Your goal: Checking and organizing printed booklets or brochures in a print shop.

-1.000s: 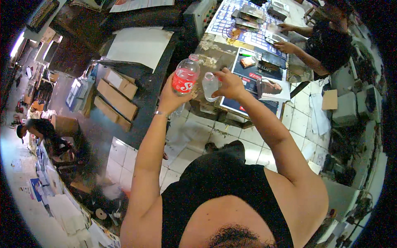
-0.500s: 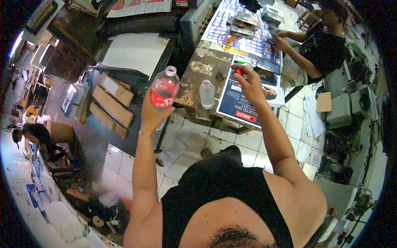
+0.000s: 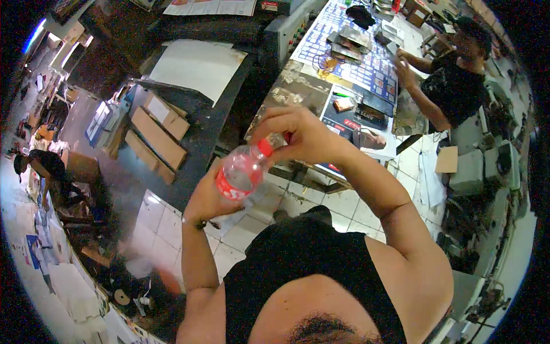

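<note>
My left hand [image 3: 207,198] holds a clear plastic bottle [image 3: 243,170] with a red label, tilted up and to the right in front of my chest. My right hand [image 3: 298,133] is closed over the bottle's neck, fingers around its red cap [image 3: 264,147]. Both hands are raised above a tiled floor, just short of a cluttered worktable [image 3: 321,103].
Another person in a black shirt [image 3: 455,86] works at the table's far right side over printed sheets [image 3: 366,63]. A dark machine bed with a white sheet [image 3: 197,63] and flat cardboard pieces [image 3: 157,129] stands to the left. A crouching person [image 3: 43,166] is at far left.
My right hand came back from the table to the bottle and closed on its cap. The bottle tilted from upright toward the right and sits closer to my body.
</note>
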The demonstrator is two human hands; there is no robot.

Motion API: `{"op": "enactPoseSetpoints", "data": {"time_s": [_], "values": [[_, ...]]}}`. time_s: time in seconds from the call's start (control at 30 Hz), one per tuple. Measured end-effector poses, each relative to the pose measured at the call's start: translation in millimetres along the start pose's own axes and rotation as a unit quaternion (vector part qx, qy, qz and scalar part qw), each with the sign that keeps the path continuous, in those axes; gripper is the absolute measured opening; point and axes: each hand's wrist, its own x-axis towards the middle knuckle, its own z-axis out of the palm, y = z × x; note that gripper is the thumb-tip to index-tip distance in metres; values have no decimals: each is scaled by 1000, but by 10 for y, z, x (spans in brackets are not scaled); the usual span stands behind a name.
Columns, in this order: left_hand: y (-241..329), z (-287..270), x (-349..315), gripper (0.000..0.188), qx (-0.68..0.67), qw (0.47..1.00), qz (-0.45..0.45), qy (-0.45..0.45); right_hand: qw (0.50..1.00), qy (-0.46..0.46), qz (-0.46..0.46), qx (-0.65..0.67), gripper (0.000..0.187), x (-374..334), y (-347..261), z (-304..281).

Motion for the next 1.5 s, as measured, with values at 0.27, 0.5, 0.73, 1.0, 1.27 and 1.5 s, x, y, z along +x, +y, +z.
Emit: {"op": "enactPoseSetpoints", "data": {"time_s": [0.27, 0.5, 0.73, 1.0, 1.27, 1.5], "values": [[-486, -205, -303, 109, -130, 961, -20, -242, 988, -129, -46, -76, 39, 115, -185, 79], [-169, -10, -301, 103, -65, 997, 9, -28, 949, -79, 85, -294, 38, 94, -63, 364], [-148, -128, -16, 90, 392, 866, 176, 257, 945, 39, 232, -225, 42, -7, 47, 529], [-404, -362, 1752, 79, 86, 871, 222, 430, 903, 274, 326, 50, 18, -889, 184, 398], [-312, 808, 3709, 61, -543, 790, -24, 282, 643, 463, 591, 153, 16, -2495, -21, 886], [-1375, 1446, 5068, 64, -667, 705, -189, 151, 496, 548, 651, 172, 20, -3050, -494, 1410]]}}
